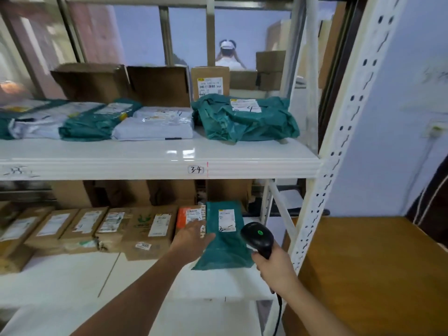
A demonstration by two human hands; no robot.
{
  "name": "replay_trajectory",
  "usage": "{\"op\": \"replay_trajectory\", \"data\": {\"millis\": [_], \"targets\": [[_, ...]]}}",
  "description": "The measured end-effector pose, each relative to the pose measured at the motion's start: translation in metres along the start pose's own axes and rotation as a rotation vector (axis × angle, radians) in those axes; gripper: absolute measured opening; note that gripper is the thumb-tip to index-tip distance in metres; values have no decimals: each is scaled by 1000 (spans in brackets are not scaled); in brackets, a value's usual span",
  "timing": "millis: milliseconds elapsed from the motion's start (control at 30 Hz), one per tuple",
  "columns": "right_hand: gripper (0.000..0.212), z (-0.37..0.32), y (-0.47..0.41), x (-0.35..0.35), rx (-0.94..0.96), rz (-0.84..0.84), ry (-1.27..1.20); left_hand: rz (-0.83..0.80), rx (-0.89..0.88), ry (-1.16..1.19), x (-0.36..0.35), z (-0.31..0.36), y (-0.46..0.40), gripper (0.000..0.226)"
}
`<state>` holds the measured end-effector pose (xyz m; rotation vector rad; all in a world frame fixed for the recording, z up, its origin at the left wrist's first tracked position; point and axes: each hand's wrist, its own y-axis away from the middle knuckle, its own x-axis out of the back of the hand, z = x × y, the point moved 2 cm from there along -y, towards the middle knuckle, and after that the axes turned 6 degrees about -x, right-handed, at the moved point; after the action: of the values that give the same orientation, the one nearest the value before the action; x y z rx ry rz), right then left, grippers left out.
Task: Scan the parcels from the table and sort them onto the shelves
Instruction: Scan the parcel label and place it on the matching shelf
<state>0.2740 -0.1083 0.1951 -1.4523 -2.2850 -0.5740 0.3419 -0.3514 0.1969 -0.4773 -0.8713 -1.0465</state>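
Left hand (194, 235) pinched the teal poly mailer (224, 235) at its left edge, over the lower shelf (150, 267), with bare white surface toward the front. Right hand (274, 269) gripped the barcode scanner (258, 237). Upper shelf edge tag (195, 169) read "3-4".

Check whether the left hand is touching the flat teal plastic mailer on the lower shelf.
Touching. The head view shows the left hand with its thumb lying across the flat teal plastic mailer's left edge.
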Motion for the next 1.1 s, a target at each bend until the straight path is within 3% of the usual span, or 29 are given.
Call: {"op": "replay_trajectory", "data": {"millis": [400,833,1100], "targets": [[31,39,71,73,-27,22,-65,-53,-118,-39,-62,94,48,66],[30,87,75,165,-220,356,-113,-391,-386,23,-163,192,32,60],[22,127,62,199,-352,359,-219,-558,-452,89,-221,230,20,60]]}}
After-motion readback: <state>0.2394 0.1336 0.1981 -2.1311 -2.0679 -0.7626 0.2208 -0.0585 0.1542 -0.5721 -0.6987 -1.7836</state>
